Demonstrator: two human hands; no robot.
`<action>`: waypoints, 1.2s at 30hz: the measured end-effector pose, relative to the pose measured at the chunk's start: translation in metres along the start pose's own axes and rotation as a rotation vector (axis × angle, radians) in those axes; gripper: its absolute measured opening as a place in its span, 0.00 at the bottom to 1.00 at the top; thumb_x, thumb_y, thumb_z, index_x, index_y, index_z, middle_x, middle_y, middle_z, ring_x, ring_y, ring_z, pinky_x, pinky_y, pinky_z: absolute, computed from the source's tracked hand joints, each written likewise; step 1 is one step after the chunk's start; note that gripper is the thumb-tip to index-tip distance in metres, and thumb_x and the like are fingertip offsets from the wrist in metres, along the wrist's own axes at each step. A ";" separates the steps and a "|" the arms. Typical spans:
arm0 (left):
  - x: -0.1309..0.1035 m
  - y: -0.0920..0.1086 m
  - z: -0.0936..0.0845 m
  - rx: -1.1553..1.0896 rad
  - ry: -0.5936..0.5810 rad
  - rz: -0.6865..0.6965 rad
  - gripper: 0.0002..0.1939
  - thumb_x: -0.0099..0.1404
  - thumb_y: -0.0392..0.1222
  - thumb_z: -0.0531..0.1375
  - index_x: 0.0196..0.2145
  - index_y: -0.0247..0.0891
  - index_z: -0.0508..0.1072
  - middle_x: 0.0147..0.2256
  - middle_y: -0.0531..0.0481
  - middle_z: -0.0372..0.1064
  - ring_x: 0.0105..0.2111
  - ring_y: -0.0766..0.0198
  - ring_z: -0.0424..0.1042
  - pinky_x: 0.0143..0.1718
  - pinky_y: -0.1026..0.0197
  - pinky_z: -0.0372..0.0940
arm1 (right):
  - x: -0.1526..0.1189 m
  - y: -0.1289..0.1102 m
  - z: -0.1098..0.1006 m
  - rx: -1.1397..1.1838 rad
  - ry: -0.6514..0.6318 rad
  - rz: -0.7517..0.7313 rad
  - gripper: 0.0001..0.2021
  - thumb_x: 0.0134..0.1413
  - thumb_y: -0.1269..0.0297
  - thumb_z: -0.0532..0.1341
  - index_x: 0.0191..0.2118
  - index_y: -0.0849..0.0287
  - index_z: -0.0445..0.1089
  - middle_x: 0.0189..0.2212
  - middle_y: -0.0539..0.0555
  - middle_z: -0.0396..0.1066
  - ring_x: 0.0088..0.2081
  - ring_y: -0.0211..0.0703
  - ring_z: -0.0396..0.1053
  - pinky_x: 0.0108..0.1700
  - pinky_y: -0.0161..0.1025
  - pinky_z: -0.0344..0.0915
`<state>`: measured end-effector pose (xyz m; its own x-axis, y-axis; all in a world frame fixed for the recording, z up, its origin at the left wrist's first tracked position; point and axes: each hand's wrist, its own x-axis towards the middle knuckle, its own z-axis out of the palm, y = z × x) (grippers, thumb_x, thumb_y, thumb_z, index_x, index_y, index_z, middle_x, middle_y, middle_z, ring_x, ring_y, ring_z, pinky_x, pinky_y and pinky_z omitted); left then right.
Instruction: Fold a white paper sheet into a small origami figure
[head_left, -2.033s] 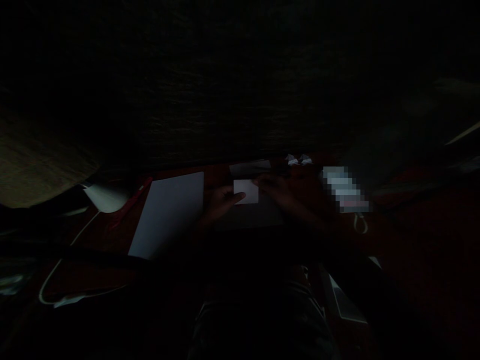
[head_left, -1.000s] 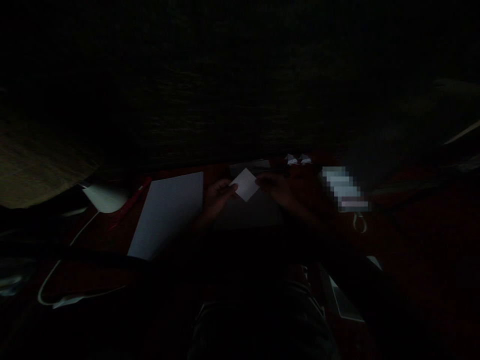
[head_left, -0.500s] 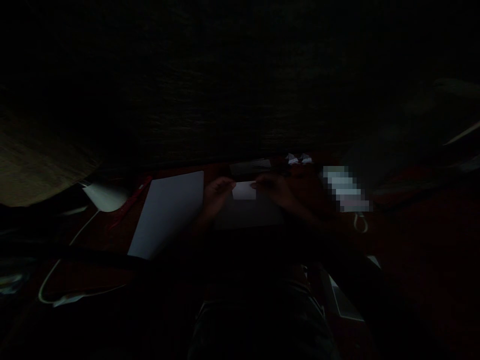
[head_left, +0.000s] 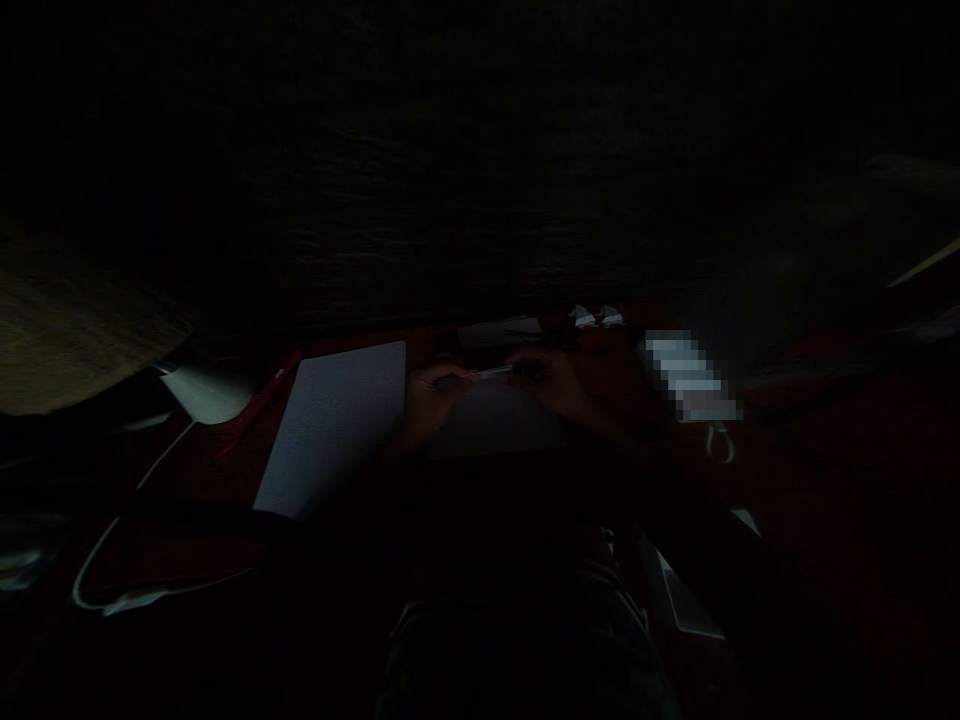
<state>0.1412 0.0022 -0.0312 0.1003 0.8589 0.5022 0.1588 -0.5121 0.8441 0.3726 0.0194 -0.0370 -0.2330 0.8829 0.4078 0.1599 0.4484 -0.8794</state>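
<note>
The head view is very dark. A small white piece of paper (head_left: 493, 373) is seen nearly edge-on, as a thin pale strip between my hands. My left hand (head_left: 442, 392) is closed on its left end, and my right hand (head_left: 551, 380) pinches its right end. Below the hands lies a dim, larger sheet (head_left: 495, 425). To the left of my left hand rests a big pale sheet (head_left: 337, 420) on the dark red surface.
Small folded paper pieces (head_left: 598, 317) stand behind my right hand, near a flat grey item (head_left: 499, 332). A red strip (head_left: 259, 405) and a white object with a cord (head_left: 206, 395) are at the left. A blurred-out bright item (head_left: 690, 375) lies right.
The small paper has tilted from showing its white face to nearly edge-on. My left hand has turned slightly and sits a little lower; my right hand has hardly moved.
</note>
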 end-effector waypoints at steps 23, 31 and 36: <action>0.003 -0.008 -0.001 -0.125 0.199 -0.271 0.18 0.54 0.55 0.78 0.34 0.42 0.80 0.29 0.52 0.81 0.32 0.59 0.80 0.36 0.58 0.73 | 0.000 -0.003 0.000 -0.108 0.072 0.034 0.19 0.56 0.42 0.71 0.33 0.54 0.80 0.31 0.52 0.80 0.33 0.46 0.76 0.36 0.40 0.68; 0.003 -0.021 0.002 -0.278 0.103 -0.329 0.25 0.61 0.66 0.72 0.35 0.40 0.77 0.34 0.47 0.83 0.33 0.59 0.83 0.38 0.57 0.76 | 0.000 -0.008 -0.007 -0.218 0.142 -0.056 0.08 0.60 0.59 0.71 0.32 0.54 0.78 0.33 0.52 0.78 0.34 0.45 0.74 0.39 0.42 0.69; 0.004 -0.025 0.003 -0.312 0.069 -0.346 0.26 0.62 0.67 0.71 0.35 0.40 0.77 0.37 0.45 0.83 0.33 0.58 0.83 0.41 0.54 0.78 | -0.001 -0.015 -0.011 -0.298 0.133 -0.112 0.05 0.58 0.66 0.70 0.31 0.54 0.77 0.33 0.52 0.76 0.35 0.46 0.74 0.39 0.43 0.69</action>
<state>0.1400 0.0180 -0.0507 0.0263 0.9826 0.1839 -0.1321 -0.1789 0.9750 0.3811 0.0136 -0.0214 -0.1415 0.8273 0.5437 0.4178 0.5478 -0.7248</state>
